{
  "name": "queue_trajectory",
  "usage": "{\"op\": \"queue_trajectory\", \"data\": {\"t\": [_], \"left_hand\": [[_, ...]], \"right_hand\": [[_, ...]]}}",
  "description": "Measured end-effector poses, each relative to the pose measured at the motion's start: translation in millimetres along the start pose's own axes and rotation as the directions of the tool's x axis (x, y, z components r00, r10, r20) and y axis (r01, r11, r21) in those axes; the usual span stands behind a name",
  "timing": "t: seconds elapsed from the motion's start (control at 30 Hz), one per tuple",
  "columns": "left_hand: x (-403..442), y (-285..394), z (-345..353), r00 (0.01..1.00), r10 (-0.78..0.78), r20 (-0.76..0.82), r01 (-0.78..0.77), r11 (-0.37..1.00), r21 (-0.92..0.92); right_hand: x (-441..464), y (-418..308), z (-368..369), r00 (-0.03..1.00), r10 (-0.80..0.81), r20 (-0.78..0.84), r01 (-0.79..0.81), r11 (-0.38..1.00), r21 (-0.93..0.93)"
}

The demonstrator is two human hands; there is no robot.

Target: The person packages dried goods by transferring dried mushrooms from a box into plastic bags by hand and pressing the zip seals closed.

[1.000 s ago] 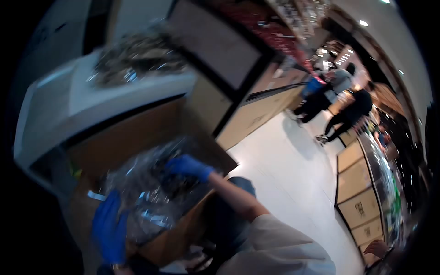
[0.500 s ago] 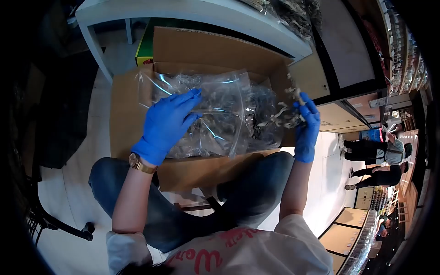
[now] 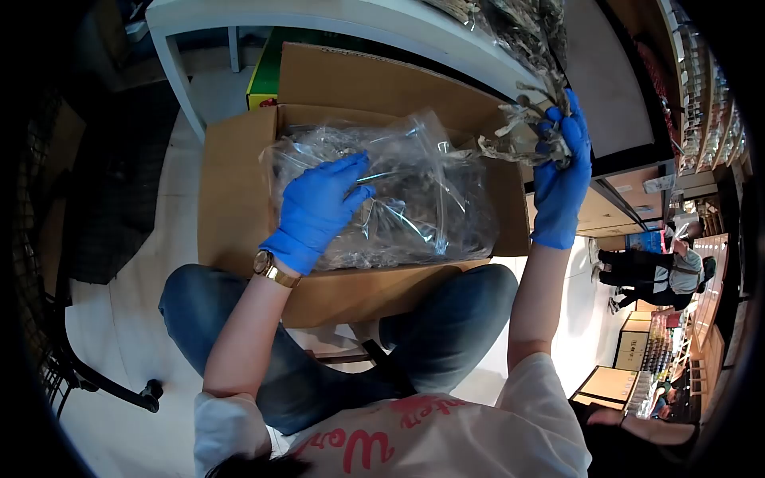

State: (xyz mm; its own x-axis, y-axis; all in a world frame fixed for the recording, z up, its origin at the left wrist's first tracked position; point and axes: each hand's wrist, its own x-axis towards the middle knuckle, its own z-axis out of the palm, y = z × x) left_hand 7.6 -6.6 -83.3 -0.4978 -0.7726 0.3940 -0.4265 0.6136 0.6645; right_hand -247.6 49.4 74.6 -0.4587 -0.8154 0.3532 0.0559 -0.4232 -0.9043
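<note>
Between my knees stands an open cardboard box (image 3: pixel 239 191) with clear plastic bags (image 3: pixel 398 215) inside, full of greyish dried pieces. My left hand (image 3: pixel 315 211), in a blue glove, lies over the bags with its fingers pressed together on the plastic. To the right, above the box's edge, my right hand (image 3: pixel 564 171), also gloved in blue, is closed around a bunch of grey dried pieces (image 3: pixel 522 131) that stick out to the left. Just beyond it, a pile of similar dried pieces (image 3: pixel 526 36) in plastic rests on the white table.
The white table (image 3: pixel 358 22) runs behind the box, with a green box (image 3: pixel 265 76) beneath it. A black chair or stand base (image 3: pixel 111 390) is at lower left. Two people (image 3: pixel 677 271) stand in the aisle at right; another person's arm (image 3: pixel 657 430) shows at lower right.
My right hand has gone from inside the box up and rightward, out with the dried pieces. My left hand has moved onto the bags. A person's arm has appeared closer at lower right.
</note>
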Motion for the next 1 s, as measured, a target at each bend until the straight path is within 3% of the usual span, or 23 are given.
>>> {"op": "queue_trajectory", "data": {"t": [0.07,0.13,0.17,0.23,0.27,0.33,0.47,0.53,0.57,0.7,0.83,0.87,1.0], "left_hand": [[-1,1,1,0.999,-0.047,-0.007,0.047,0.998,-0.045],[-3,2,8,0.986,-0.164,0.009,0.160,0.948,-0.275],[-4,0,13,0.985,-0.173,0.005,0.168,0.949,-0.268],[-4,-8,29,0.980,-0.196,-0.038,0.158,0.879,-0.450],[-2,-10,31,0.979,-0.198,-0.040,0.159,0.880,-0.448],[1,-12,37,0.968,-0.248,0.037,0.236,0.852,-0.467],[6,-11,41,0.942,-0.329,0.066,0.306,0.763,-0.570],[8,-12,43,0.919,-0.351,0.182,0.344,0.485,-0.804],[9,-10,40,0.920,-0.349,0.177,0.339,0.485,-0.806],[7,-5,32,0.916,-0.351,0.193,0.353,0.480,-0.803],[5,-7,37,0.924,-0.345,0.161,0.320,0.472,-0.822],[5,-8,38,0.925,-0.344,0.162,0.319,0.473,-0.821],[5,-12,44,0.927,-0.338,0.161,0.311,0.455,-0.835]], "right_hand": [[9,-8,6,0.999,0.006,0.047,-0.007,1.000,0.019],[18,-17,6,0.982,0.019,0.188,-0.032,0.997,0.064],[21,-20,13,0.981,0.002,0.192,-0.010,0.999,0.040],[21,-25,35,0.997,-0.033,0.070,0.035,0.999,-0.030],[24,-27,36,0.997,-0.032,0.072,0.035,0.999,-0.028],[31,-32,32,0.973,-0.017,0.231,0.006,0.999,0.048],[28,-28,40,0.974,-0.050,0.221,0.068,0.995,-0.074],[27,-17,35,0.966,0.045,0.256,0.003,0.983,-0.183],[19,-11,47,0.985,0.038,0.166,0.008,0.963,-0.269],[0,6,51,0.967,0.218,0.133,-0.148,0.903,-0.404],[-8,14,51,0.912,0.314,0.264,-0.091,0.783,-0.616],[-6,17,47,0.878,0.323,0.354,-0.040,0.785,-0.619],[-13,25,42,0.868,0.246,0.432,0.035,0.836,-0.548]]}}
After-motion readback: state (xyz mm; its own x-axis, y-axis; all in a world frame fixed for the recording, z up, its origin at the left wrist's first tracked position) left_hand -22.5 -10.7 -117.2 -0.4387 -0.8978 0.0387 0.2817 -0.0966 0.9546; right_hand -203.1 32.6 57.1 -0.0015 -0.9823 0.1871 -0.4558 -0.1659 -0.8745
